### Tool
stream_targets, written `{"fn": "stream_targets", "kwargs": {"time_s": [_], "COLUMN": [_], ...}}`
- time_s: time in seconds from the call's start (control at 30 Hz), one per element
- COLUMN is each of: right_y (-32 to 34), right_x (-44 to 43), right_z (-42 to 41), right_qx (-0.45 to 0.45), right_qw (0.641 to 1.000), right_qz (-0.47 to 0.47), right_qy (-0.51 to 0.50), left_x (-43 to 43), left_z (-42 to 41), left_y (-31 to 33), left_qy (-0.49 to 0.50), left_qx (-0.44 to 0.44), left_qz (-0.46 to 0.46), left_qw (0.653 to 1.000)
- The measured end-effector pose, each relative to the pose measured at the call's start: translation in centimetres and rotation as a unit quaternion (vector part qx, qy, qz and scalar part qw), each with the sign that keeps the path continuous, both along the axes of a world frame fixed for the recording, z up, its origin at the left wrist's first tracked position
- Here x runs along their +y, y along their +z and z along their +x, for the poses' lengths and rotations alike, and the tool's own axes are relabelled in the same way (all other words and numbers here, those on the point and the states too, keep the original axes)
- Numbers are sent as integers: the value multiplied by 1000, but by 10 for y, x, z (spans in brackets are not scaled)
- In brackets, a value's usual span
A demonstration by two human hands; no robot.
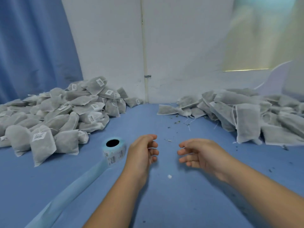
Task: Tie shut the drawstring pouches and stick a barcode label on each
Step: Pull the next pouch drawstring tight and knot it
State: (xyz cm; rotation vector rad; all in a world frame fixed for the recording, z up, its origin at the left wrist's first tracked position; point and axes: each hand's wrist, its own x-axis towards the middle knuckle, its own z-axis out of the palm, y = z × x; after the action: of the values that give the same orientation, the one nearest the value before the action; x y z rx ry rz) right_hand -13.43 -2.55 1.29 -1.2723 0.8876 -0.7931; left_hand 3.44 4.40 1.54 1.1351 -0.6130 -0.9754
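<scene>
Hands [166, 152] apparently empty, label roll [114, 150] beside.

Packing workroom, pouch heaps [54, 111], label roll [114, 150]

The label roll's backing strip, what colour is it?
Light blue backing strip, trailing from the label roll; head view.

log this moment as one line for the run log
left hand: empty, open | right hand: empty, open | label roll: beside left hand | labelled pile: left | unlabelled pile: right
</scene>
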Motion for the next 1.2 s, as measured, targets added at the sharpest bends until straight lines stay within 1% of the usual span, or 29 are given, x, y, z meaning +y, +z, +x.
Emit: {"fn": "stream_targets", "kwargs": {"time_s": [0.1,0.13,0.2,0.27,0.37,0.43,0.5,0.57,0.63,0.7,0.77,0.83,0.9,1.03,1.1,1.2], "right_y": [-6,-7,-7,-7,-7,-10,-12,-15,-17,-19,-22,-23,-24,-21,-17,-10], "right_x": [-18,-26,-43,-65,-94,-107,-113,-117,-121,-123,-120,-115,-105,-77,-58,-28], "right_z": [-29,-38,-55,-76,-107,-121,-127,-128,-128,-127,-125,-122,-117,-98,-83,-60], "right_qx": [36,48,54,73,94,123,164,191,211,230,234,220,194,74,19,-22], "right_qw": [997,994,981,956,909,880,860,863,872,872,871,869,877,924,953,986], "right_qz": [-13,-19,-33,-64,-96,-83,-93,-115,-130,-133,-134,-150,-168,-162,-151,-121], "right_qy": [-71,-101,-181,-277,-395,-451,-473,-453,-422,-411,-411,-416,-405,-337,-262,-112], "left_x": [-19,-22,-25,-26,-26,-27,-27,-27,-28,-29,-28,-28,-27,-27,-26,-24], "left_z": [-23,-30,-37,-39,-39,-41,-43,-45,-45,-45,-45,-46,-46,-46,-45,-41], "left_y": [-3,-7,-17,-24,-27,-28,-29,-29,-30,-31,-32,-33,-33,-30,-28,-23], "left_qy": [2,5,6,-1,-24,-33,-37,-40,-43,-43,-44,-46,-43,-14,3,0], "left_qx": [-4,-17,-72,-131,-171,-193,-222,-248,-258,-266,-274,-277,-276,-275,-263,-223], "left_qz": [6,7,11,17,24,31,39,49,51,52,52,48,44,28,14,-29], "left_qw": [1000,1000,997,991,985,980,974,967,964,962,959,959,959,961,965,974]}}
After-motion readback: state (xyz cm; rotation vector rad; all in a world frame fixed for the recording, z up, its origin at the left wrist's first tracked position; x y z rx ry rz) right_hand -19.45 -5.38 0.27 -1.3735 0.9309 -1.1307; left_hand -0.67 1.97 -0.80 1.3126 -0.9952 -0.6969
